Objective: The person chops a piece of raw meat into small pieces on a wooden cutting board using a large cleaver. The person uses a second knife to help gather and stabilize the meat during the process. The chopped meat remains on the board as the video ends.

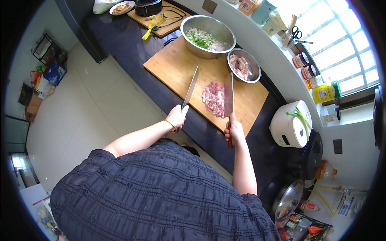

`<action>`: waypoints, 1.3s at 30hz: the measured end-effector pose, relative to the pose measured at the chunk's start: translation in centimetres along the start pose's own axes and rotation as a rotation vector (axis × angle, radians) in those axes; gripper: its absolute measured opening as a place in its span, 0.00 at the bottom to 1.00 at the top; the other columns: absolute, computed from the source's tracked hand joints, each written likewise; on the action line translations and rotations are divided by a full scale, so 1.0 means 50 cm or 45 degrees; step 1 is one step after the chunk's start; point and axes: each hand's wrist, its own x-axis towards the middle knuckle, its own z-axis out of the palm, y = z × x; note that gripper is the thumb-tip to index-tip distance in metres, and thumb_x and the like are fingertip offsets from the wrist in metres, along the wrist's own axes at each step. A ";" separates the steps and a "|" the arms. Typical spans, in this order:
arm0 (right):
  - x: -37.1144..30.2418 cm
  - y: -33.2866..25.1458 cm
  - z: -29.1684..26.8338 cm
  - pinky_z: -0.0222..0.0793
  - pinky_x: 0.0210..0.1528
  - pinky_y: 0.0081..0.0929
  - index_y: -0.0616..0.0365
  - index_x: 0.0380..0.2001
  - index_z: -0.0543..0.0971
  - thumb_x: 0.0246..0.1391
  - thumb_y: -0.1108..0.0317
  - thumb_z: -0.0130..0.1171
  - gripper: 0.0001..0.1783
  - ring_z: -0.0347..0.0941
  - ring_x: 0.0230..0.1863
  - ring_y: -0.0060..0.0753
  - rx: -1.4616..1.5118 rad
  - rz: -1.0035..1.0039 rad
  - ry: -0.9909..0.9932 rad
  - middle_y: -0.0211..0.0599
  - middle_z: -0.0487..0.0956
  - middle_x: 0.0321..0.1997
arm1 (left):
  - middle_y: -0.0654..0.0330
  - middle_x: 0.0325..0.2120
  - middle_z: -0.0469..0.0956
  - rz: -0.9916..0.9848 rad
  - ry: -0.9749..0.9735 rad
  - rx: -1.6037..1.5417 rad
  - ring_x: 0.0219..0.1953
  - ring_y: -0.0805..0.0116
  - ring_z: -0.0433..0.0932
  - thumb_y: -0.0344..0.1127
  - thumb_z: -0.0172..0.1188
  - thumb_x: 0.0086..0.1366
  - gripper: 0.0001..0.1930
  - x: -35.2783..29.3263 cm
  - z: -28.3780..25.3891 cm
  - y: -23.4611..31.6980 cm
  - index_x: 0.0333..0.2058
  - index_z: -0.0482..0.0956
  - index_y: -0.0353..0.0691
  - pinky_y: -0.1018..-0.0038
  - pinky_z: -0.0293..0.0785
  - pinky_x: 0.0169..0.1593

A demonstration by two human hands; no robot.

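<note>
My left hand (177, 117) is closed round the dark handle of a narrow kitchen knife (191, 87), its blade pointing away over the left part of the wooden cutting board (171, 60). In my right hand (235, 131) is the handle of a cleaver (228, 94), the broad blade upright along the right side of a heap of chopped raw meat (213, 99). At the board's far edge stands a large steel bowl (189, 45) with chopped green and white vegetables (201, 39). A smaller steel bowl (254, 66) beside it holds pieces of raw meat (239, 66).
A white rice cooker (283, 122) with green onions (299, 117) on its lid stands right of the board. Behind runs a windowsill with jars (309, 72) and scissors (296, 33). A second board (169, 27) carries a black appliance (148, 7) at the far left.
</note>
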 end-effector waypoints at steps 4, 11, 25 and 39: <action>0.010 0.060 0.015 0.53 0.09 0.22 0.54 0.16 0.63 0.51 0.34 0.38 0.32 0.54 0.07 0.21 -0.240 0.069 0.146 0.28 0.61 0.08 | 0.63 0.16 0.64 0.003 0.010 -0.006 0.11 0.77 0.62 0.47 0.42 0.65 0.16 0.000 0.006 -0.004 0.30 0.60 0.38 0.79 0.64 0.12; -0.009 0.021 0.001 0.52 0.09 0.21 0.53 0.17 0.63 0.52 0.34 0.37 0.32 0.54 0.07 0.21 0.023 -0.129 0.054 0.27 0.60 0.08 | 0.63 0.16 0.65 -0.002 0.007 -0.024 0.11 0.77 0.63 0.47 0.42 0.65 0.16 0.005 0.001 -0.008 0.29 0.60 0.37 0.78 0.64 0.13; 0.001 0.032 0.003 0.51 0.09 0.21 0.54 0.16 0.63 0.52 0.35 0.38 0.31 0.53 0.07 0.21 -0.053 0.110 0.060 0.27 0.60 0.08 | 0.63 0.16 0.64 -0.009 0.008 -0.030 0.11 0.77 0.62 0.47 0.43 0.64 0.16 -0.003 -0.005 -0.003 0.29 0.59 0.38 0.79 0.63 0.12; -0.010 0.034 0.021 0.52 0.08 0.22 0.54 0.16 0.63 0.52 0.35 0.38 0.31 0.55 0.06 0.21 -0.091 -0.068 0.108 0.28 0.61 0.08 | 0.63 0.16 0.64 -0.010 0.005 -0.032 0.12 0.77 0.63 0.47 0.43 0.64 0.16 -0.004 -0.005 -0.005 0.29 0.60 0.38 0.79 0.63 0.13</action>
